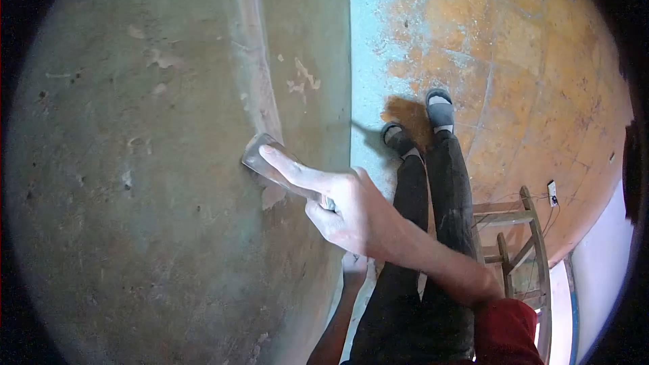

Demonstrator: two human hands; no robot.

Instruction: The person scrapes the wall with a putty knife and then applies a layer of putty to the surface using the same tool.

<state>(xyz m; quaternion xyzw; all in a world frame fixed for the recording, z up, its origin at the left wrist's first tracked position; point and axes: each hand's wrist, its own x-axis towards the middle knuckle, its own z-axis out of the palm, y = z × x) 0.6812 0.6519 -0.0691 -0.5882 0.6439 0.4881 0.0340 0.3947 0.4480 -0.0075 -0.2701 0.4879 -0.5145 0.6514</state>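
My right hand, dusted white, is closed around a putty knife, its index finger stretched along the metal blade. The blade's wide end lies against the greenish wall, at the lower end of a pale smoothed strip. Most of the handle is hidden in my palm. Lower down and behind it, my left hand is near the base of the wall. It is partly covered by my right hand, and its fingers do not show clearly.
White-blue dust and splatter run along the floor beside the wall. My feet in dark sandals stand on orange floor tiles. A wooden ladder-like frame stands at right, near a white socket block with thin cables.
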